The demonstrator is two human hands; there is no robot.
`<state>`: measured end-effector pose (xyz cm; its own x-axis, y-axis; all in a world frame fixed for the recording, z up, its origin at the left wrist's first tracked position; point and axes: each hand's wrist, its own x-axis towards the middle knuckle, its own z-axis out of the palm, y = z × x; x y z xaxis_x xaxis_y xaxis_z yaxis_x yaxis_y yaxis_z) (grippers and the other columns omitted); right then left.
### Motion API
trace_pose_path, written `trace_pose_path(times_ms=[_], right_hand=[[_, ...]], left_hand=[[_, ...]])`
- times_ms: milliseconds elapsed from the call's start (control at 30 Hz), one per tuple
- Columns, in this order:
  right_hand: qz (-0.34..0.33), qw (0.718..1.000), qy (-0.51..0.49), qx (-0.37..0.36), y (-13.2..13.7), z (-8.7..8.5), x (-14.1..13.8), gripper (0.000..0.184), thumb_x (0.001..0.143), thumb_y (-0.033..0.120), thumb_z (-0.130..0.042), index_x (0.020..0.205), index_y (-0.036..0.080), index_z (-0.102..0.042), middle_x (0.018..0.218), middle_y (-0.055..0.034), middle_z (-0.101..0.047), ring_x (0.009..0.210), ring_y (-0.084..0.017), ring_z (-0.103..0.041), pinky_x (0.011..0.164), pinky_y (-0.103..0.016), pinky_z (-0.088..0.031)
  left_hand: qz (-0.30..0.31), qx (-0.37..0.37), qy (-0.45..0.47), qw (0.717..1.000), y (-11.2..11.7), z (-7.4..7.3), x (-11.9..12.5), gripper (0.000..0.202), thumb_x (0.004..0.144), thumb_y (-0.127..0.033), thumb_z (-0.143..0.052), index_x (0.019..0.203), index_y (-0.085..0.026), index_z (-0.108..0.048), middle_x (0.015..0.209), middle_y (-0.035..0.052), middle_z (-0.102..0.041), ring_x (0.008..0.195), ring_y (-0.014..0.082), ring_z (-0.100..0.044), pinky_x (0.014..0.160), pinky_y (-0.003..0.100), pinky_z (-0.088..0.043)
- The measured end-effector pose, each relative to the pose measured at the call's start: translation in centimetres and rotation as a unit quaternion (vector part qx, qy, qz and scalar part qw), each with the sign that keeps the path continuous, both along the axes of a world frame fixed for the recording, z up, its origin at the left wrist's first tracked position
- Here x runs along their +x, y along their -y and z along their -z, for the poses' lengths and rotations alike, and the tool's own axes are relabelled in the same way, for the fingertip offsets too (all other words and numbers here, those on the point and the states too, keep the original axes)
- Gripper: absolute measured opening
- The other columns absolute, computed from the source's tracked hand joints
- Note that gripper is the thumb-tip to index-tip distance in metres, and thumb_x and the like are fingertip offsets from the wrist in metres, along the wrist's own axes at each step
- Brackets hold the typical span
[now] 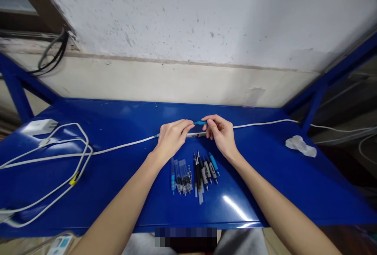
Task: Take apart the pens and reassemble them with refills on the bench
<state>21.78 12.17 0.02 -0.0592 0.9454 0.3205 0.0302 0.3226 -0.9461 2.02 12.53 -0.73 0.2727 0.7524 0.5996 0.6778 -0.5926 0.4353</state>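
Left hand [172, 139] and right hand [220, 135] closed, fingertips pinching a blue pen part [200, 122] above a white cable [123, 144]; clear pen barrels [181, 176], dark fittings inside, lie nearer, beside dark pens [206, 170], on the blue metal bench [250, 204].

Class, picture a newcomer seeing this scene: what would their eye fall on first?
The glossy blue table dominates the view. At its centre, the left hand and right hand pinch a small blue piece above a white cable. Just below the hands, nearer the person, lies a cluster of pens.
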Motion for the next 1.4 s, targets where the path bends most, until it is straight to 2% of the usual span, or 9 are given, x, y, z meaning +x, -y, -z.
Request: trace_pose_path(times_ms=[367,533,700,767,867,967,1067,1200,1400], right_hand=[[-0.006,1.0,-0.001,0.015,0.0,0.2,0.1,0.025,0.1,0.041,-0.06,0.099,0.019,-0.071,0.07,0.0016,-0.062,0.05,-0.009,-0.053,0.046,-0.023,-0.039],[-0.027,0.999,0.034,0.026,0.2,0.1,-0.1,0.018,0.1,0.035,-0.061,0.099,0.02,-0.07,0.073,0.0005,-0.064,0.057,-0.011,-0.056,0.052,-0.023,-0.044],[-0.045,0.979,0.158,0.124,1.2,-0.2,-0.7,0.014,0.098,0.023,-0.062,0.11,0.022,-0.068,0.106,-0.0056,-0.073,0.086,-0.016,-0.069,0.072,-0.027,-0.053],[-0.05,0.963,0.205,0.168,1.5,-0.3,-0.9,0.015,0.099,0.02,-0.06,0.109,0.022,-0.07,0.106,-0.0058,-0.074,0.089,-0.017,-0.069,0.076,-0.028,-0.053],[-0.024,0.955,0.227,0.188,1.6,-0.2,-1.2,0.013,0.095,0.016,-0.061,0.099,0.02,-0.072,0.092,-0.0038,-0.073,0.077,-0.016,-0.066,0.071,-0.028,-0.05],[0.017,0.956,0.233,0.176,1.6,-0.2,-1.3,0.011,0.092,0.015,-0.061,0.089,0.018,-0.071,0.077,-0.0014,-0.069,0.065,-0.014,-0.06,0.064,-0.027,-0.046],[0.033,0.956,0.248,0.151,1.7,-0.2,-1.3,0.016,0.094,0.021,-0.06,0.083,0.016,-0.07,0.069,-0.001,-0.067,0.058,-0.014,-0.056,0.059,-0.026,-0.042],[0.06,0.957,0.268,0.095,1.6,0.1,-1.0,0.031,0.098,0.028,-0.053,0.074,0.014,-0.066,0.061,-0.0015,-0.063,0.053,-0.013,-0.053,0.053,-0.026,-0.035],[0.027,0.985,0.17,0.011,1.1,0.4,-0.9,0.037,0.1,0.041,-0.053,0.083,0.014,-0.07,0.066,-0.002,-0.065,0.055,-0.013,-0.053,0.053,-0.025,-0.039]], left_hand=[[0.013,-0.015,-0.008,1.0,0.1,-0.3,0.1,0.021,0.105,-0.032,-0.055,0.103,-0.023,-0.074,0.096,0.0002,-0.078,0.085,0.0166,-0.073,0.073,0.026,-0.049],[0.031,-0.004,-0.043,0.999,0.6,-0.8,0.6,0.017,0.103,-0.027,-0.055,0.116,-0.024,-0.066,0.102,0.0018,-0.074,0.089,0.0167,-0.072,0.071,0.026,-0.049],[0.02,-0.039,-0.091,0.995,1.2,-1.4,0.9,0.047,0.089,-0.004,-0.051,0.131,-0.025,-0.051,0.123,0.0043,-0.065,0.096,0.0184,-0.07,0.068,0.027,-0.051],[0.019,-0.054,-0.098,0.994,1.4,-1.6,1.0,0.053,0.086,-0.003,-0.05,0.133,-0.025,-0.048,0.127,0.0051,-0.062,0.099,0.0198,-0.069,0.068,0.028,-0.052],[0.041,-0.074,-0.109,0.99,1.8,-1.9,1.4,0.057,0.085,-0.006,-0.051,0.138,-0.027,-0.044,0.13,0.0063,-0.059,0.104,0.0217,-0.067,0.067,0.029,-0.053],[0.06,-0.078,-0.102,0.99,2.2,-2.0,1.9,0.064,0.084,-0.006,-0.051,0.144,-0.028,-0.041,0.136,0.0073,-0.054,0.11,0.0228,-0.065,0.072,0.032,-0.057],[0.076,-0.049,-0.077,0.993,2.4,-2.0,2.3,0.071,0.082,-0.007,-0.054,0.148,-0.027,-0.037,0.144,0.01,-0.047,0.121,0.0261,-0.06,0.089,0.041,-0.059],[0.135,-0.016,-0.071,0.988,2.7,-2.0,2.6,0.072,0.084,-0.008,-0.055,0.15,-0.026,-0.034,0.153,0.0127,-0.041,0.134,0.0304,-0.05,0.109,0.053,-0.05],[0.155,-0.014,-0.04,0.987,2.9,-2.3,2.4,0.075,0.085,-0.004,-0.052,0.152,-0.03,-0.031,0.156,0.012,-0.037,0.138,0.0309,-0.045,0.111,0.057,-0.047]])
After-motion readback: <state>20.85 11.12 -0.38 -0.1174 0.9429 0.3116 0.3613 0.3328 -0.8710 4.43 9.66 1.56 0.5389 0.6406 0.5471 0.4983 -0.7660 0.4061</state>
